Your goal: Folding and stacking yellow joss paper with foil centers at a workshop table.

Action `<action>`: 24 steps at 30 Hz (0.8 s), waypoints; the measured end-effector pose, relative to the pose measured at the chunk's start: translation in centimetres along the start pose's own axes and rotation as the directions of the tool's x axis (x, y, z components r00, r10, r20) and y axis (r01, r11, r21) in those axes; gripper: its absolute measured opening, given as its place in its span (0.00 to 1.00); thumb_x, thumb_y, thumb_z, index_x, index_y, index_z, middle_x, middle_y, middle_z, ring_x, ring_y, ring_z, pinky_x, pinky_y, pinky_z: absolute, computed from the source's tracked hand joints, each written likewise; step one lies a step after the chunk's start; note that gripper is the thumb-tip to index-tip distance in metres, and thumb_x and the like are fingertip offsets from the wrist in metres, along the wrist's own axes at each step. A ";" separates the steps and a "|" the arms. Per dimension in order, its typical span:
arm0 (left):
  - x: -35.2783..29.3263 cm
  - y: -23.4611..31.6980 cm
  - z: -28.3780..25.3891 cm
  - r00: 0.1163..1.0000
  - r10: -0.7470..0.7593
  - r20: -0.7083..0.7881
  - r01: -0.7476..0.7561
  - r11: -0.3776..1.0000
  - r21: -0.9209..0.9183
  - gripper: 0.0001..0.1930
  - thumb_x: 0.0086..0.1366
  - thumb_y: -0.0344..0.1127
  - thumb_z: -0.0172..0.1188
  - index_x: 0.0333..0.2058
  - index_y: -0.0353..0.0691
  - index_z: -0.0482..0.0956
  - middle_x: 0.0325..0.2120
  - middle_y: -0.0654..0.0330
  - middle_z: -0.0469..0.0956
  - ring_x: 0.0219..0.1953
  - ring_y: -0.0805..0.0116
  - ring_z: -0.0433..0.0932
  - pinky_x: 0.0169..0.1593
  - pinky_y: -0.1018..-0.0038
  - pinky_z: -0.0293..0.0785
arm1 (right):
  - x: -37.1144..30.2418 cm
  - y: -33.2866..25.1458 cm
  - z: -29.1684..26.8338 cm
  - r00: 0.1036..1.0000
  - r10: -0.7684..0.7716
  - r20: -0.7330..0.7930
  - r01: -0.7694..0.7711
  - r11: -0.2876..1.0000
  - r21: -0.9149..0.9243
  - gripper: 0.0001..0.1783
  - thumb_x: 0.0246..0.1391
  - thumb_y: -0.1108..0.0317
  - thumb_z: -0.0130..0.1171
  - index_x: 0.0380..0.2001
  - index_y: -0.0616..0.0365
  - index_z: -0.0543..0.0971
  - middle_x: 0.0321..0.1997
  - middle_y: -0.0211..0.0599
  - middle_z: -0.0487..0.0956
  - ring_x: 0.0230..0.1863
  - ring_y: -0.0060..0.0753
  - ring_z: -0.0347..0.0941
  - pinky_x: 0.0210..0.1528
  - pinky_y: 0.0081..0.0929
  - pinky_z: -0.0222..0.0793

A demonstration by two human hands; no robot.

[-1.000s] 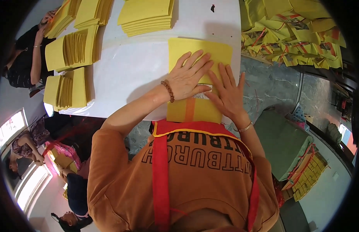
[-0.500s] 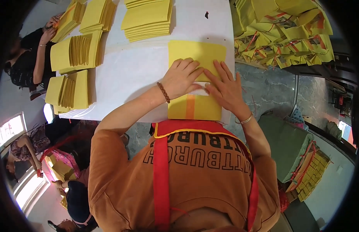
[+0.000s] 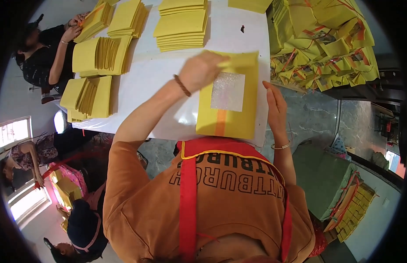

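A yellow paper sheet point(image 3: 249, 125) lies on the table in front of me, at its near right corner. On the sheet are a shiny whitish rectangle point(image 3: 228, 92) and an orange strip point(image 3: 220, 122) running from it toward me. My left hand point(image 3: 200, 72) is over the sheet's upper left edge, blurred by motion; its fingers seem curled, and whether they grip paper is unclear. Past the right edge of the sheet, my right hand point(image 3: 276, 107) stays with fingers stretched out, holding nothing.
Stacks of folded yellow paper point(image 3: 181, 30) stand on the white table point(image 3: 155, 83), more along its left side point(image 3: 87, 98). A small dark scrap point(image 3: 242, 29) lies farther back. Yellow pieces with orange strips point(image 3: 322, 48) are piled at the right. Another person's hands point(image 3: 73, 30) work at the far left.
Both hands were on the sheet; the left has moved to its upper left and the right off its right edge. The whitish rectangle is now uncovered. The view has shifted slightly.
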State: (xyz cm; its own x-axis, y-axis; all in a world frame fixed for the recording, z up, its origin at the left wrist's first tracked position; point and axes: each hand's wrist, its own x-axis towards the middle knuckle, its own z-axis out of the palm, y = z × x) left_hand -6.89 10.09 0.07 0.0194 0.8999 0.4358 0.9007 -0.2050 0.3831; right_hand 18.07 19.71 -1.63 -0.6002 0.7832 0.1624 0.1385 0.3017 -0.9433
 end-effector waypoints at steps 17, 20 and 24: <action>0.6 -12.1 -8.2 0.705 -0.704 0.086 0.174 0.054 -0.983 0.17 0.63 0.35 0.53 0.48 0.31 0.69 0.43 0.58 0.75 0.44 0.70 0.74 0.47 0.73 0.72 | 0.9 1.6 1.0 0.998 0.009 0.064 -0.003 0.996 -0.092 0.12 0.56 0.71 0.50 0.43 0.63 0.75 0.43 0.40 0.77 0.44 0.30 0.72 0.46 0.24 0.65; 0.5 -9.9 -8.1 0.720 -0.691 0.070 0.097 0.000 -0.995 0.16 0.65 0.35 0.51 0.47 0.30 0.70 0.43 0.57 0.75 0.44 0.68 0.75 0.46 0.73 0.72 | 1.4 0.9 1.2 0.994 -0.097 0.044 0.104 0.975 -0.196 0.11 0.55 0.72 0.52 0.42 0.62 0.75 0.43 0.39 0.77 0.46 0.32 0.71 0.48 0.27 0.64; -0.3 -2.9 -7.8 0.831 -0.532 -0.161 0.322 0.698 -0.640 0.13 0.63 0.34 0.51 0.44 0.37 0.74 0.40 0.57 0.76 0.41 0.65 0.75 0.44 0.70 0.71 | 2.2 -2.3 2.3 0.972 -0.081 0.222 0.098 0.993 -0.066 0.21 0.59 0.59 0.45 0.50 0.61 0.71 0.49 0.38 0.74 0.50 0.37 0.69 0.53 0.32 0.61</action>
State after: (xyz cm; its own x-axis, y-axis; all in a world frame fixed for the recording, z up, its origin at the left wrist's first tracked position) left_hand -12.87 7.38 5.14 -0.5326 0.7953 0.2895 0.3569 -0.0991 0.9289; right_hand 14.62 19.53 0.29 -0.7691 0.6160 0.1705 0.1304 0.4123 -0.9016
